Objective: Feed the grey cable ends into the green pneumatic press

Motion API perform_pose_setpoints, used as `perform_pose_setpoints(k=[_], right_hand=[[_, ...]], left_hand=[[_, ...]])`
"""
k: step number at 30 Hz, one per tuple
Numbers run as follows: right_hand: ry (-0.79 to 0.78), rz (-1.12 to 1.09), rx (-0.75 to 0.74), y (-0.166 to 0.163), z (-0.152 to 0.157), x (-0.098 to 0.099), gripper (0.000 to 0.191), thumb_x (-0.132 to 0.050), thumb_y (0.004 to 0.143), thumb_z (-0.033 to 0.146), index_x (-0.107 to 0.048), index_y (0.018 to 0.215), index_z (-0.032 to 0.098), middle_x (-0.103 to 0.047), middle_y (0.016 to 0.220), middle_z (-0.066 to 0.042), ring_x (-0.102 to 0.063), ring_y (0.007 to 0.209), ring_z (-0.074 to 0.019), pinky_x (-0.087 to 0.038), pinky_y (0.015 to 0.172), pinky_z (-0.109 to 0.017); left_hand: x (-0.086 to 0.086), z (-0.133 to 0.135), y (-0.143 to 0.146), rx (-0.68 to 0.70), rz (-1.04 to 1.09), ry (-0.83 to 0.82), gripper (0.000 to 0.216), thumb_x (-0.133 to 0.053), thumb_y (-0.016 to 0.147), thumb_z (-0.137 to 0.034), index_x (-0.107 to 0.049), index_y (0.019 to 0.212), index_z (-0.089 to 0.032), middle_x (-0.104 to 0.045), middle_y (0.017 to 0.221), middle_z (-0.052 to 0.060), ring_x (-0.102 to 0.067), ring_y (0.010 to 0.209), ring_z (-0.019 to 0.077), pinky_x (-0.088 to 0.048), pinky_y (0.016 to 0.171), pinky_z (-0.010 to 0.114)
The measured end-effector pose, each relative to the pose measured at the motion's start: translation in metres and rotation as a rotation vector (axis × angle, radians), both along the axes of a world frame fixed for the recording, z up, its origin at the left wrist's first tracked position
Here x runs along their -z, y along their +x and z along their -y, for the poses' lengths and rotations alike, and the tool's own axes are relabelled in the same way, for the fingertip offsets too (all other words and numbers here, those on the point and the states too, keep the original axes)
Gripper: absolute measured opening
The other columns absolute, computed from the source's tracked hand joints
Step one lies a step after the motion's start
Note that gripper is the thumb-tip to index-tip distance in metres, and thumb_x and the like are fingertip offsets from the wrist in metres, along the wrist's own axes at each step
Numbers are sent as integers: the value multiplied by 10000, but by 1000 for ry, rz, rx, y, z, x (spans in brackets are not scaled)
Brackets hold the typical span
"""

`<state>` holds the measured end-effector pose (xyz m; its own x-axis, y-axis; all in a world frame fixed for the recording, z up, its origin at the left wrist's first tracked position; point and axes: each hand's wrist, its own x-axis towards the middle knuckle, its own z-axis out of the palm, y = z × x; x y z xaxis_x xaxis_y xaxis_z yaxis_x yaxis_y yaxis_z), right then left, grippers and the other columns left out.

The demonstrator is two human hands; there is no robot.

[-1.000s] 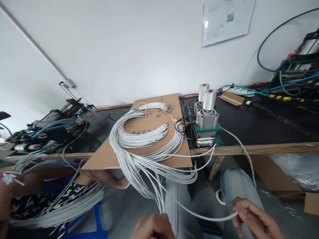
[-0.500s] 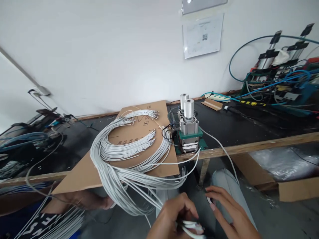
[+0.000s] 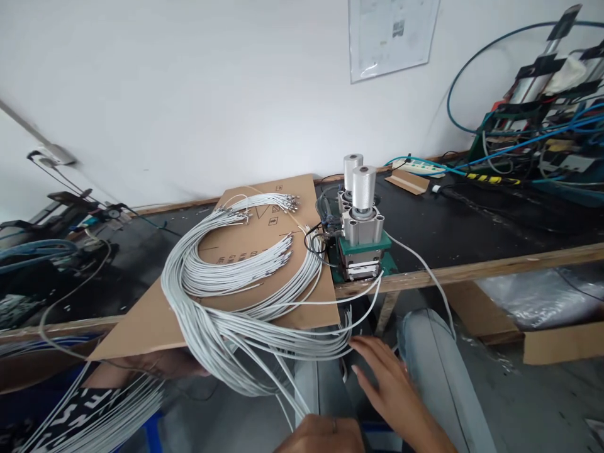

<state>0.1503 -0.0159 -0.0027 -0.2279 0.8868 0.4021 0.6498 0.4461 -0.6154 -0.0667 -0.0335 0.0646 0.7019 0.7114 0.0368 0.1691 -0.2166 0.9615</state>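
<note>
A large bundle of white cables (image 3: pixel 283 336) curves off a cardboard sheet (image 3: pixel 141 324) and hangs over the table's front edge. My right hand (image 3: pixel 389 384) reaches toward the bundle's right-hand bend with fingers extended; its fingertips are at the cables, and whether they touch is unclear. Low in the view, my left hand (image 3: pixel 323 435) is closed, cut off by the frame's bottom, where a few white cables run down to it. Behind the bundle stands a small press (image 3: pixel 361 236) with two silver cylinders, a white cable leading to its front.
At left, another person's arm (image 3: pixel 155 363) is under the cardboard, near more loose cables (image 3: pixel 117 415). Machines with blue hoses (image 3: pixel 533 104) stand at the right rear. A power strip (image 3: pixel 419 167) lies by the wall. Open cardboard boxes (image 3: pixel 564 349) sit below the table at right.
My right hand has moved left and up to the bundle's bend. My left hand has dropped lower, and the cable ends seen in it before are out of sight. The view has shifted slightly.
</note>
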Motion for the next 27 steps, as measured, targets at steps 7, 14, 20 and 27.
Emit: perform_pose_setpoints(k=[7, 14, 20, 27], right_hand=[[-25, -411, 85, -2, 18, -30, 132, -575, 969, 249, -685, 1038, 270, -720, 1025, -61, -724, 958, -221, -586, 816, -283], [-330, -888, -9, 1, 14, -106, 191, -587, 981, 388, -716, 954, 249, -660, 877, -35, -657, 720, -161, -539, 646, -223], [-432, -994, 28, -8, -8, -92, 241, -650, 945, 436, -681, 865, 211, -602, 756, 4, -570, 634, -122, -473, 568, -189], [-486, -1039, 69, -4, -18, -94, 299, -661, 930, 478, -661, 834, 195, -580, 708, 9, -568, 616, -127, -454, 553, -205]], left_hand=[[-16, -17, 27, -164, 233, -183, 526, -668, 823, -691, -568, 721, -185, -494, 624, -29, -461, 528, 71, -367, 500, 162], [-24, -37, 56, -207, 272, -359, 479, -630, 890, -631, -623, 817, -158, -551, 628, -27, -551, 397, 57, -435, 404, 139], [-16, -41, 56, -254, 172, -373, 566, -616, 865, -694, -708, 852, -135, -552, 591, -21, -534, 421, 46, -425, 445, 136], [-3, -44, 63, -353, 211, -290, 499, -570, 933, -623, -704, 933, -143, -630, 641, 3, -618, 430, 89, -473, 463, 173]])
